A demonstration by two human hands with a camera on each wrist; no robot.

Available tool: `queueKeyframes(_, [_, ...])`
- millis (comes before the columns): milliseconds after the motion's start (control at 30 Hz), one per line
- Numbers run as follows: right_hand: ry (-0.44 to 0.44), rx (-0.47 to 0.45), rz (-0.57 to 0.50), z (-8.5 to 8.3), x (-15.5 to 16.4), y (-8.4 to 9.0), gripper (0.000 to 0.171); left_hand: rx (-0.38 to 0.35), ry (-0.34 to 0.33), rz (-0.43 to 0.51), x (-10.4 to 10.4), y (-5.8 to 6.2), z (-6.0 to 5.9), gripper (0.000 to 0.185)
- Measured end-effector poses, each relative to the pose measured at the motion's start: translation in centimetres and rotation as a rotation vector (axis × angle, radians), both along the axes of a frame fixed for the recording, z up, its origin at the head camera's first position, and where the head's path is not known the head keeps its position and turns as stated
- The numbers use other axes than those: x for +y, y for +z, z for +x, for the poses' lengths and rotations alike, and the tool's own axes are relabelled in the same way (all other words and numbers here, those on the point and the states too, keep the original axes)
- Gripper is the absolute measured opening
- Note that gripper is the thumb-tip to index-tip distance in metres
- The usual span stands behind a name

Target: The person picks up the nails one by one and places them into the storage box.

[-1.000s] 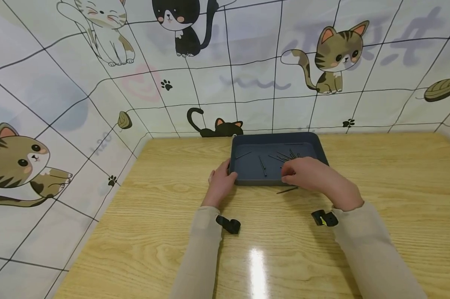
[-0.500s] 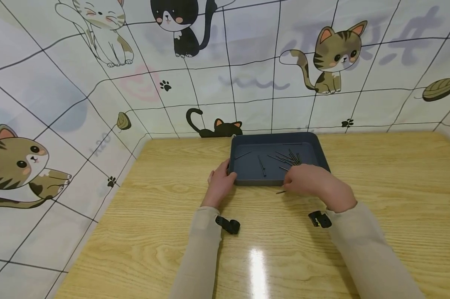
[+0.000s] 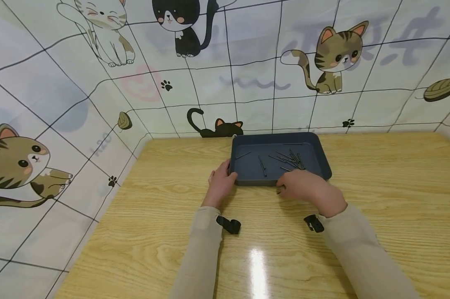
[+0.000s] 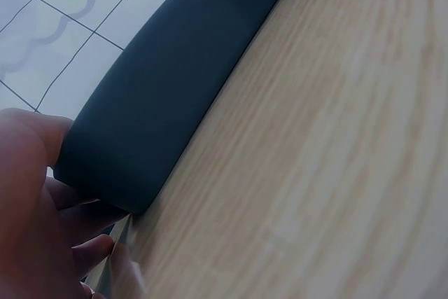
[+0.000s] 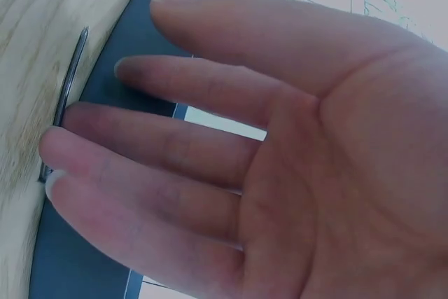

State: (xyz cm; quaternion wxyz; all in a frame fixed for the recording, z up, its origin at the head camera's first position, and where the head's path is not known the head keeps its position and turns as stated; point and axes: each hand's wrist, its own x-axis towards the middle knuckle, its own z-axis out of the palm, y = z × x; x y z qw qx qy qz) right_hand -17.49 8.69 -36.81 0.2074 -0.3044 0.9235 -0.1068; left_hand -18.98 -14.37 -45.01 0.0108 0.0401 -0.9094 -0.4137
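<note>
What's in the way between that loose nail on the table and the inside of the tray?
Only the tray's near wall. The nail lies on the table against that wall's outside, under the right hand's fingertips, so it must go over the rim.

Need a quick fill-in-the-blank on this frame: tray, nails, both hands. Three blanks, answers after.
1. The left hand holds the dark tray at its near ____ corner.
2. Most nails lie inside the ____.
3. One loose nail lies on the wooden ____, beside the right hand.

Missing words: left; tray; table
</note>
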Motion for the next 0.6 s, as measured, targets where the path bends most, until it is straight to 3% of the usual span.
queueKeyframes(133, [0.010,0.033,0.013,0.2,-0.2,-0.1,0.025,0.000,-0.001,-0.011,0.1,0.0,-0.1,0.055])
queueKeyframes(233, [0.007,0.049,0.018,0.6,-0.4,-0.1,0.010,-0.002,-0.001,-0.013,0.1,-0.1,-0.1,0.055])
queueKeyframes(400, [0.018,0.107,0.012,1.1,-0.9,-0.4,0.037,-0.004,-0.001,-0.001,0.0,-0.1,-0.1,0.055])
queueKeyframes(600, [0.046,0.144,0.044,1.5,-1.6,-0.9,0.022,0.001,-0.002,0.008,0.0,0.0,-0.1,0.055])
